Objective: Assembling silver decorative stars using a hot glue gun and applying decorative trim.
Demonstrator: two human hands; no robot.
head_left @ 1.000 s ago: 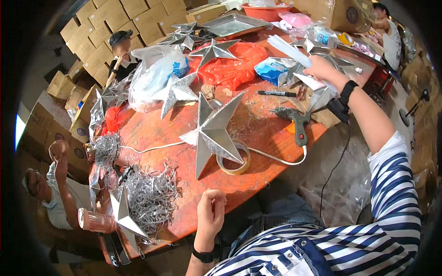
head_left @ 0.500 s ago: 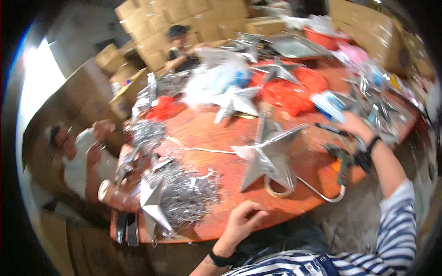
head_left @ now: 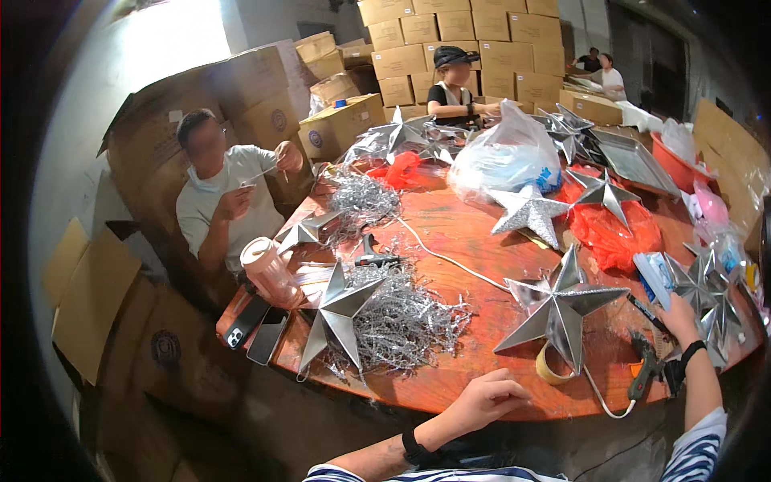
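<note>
My left hand [head_left: 490, 398] rests on the front edge of the round orange table [head_left: 466, 233], fingers loosely curled and holding nothing. A large folded silver star [head_left: 562, 309] stands just beyond it, with a roll of tape [head_left: 550, 365] at its foot. My right hand [head_left: 679, 313], a black band on its wrist, reaches to the right toward a heap of small silver stars [head_left: 711, 289]. A black marker [head_left: 646, 313] lies by its fingers, which are hidden. A glue gun [head_left: 642, 373] with a white cord lies below that wrist.
A pile of silver tinsel [head_left: 401, 317] and another silver star [head_left: 337, 309] lie at front left, next to a pink cup [head_left: 269, 269] and two phones [head_left: 257, 329]. Red bags [head_left: 610, 229], a clear bag [head_left: 506, 157] and a metal tray [head_left: 634, 161] fill the far side. One person [head_left: 225, 189] sits left, another [head_left: 454, 80] opposite. Cardboard boxes [head_left: 450, 48] stand around.
The view has swung left and up, bringing in the seated person and the boxes. My right hand has drawn back from a far reach. My left hand stays on the table edge.
</note>
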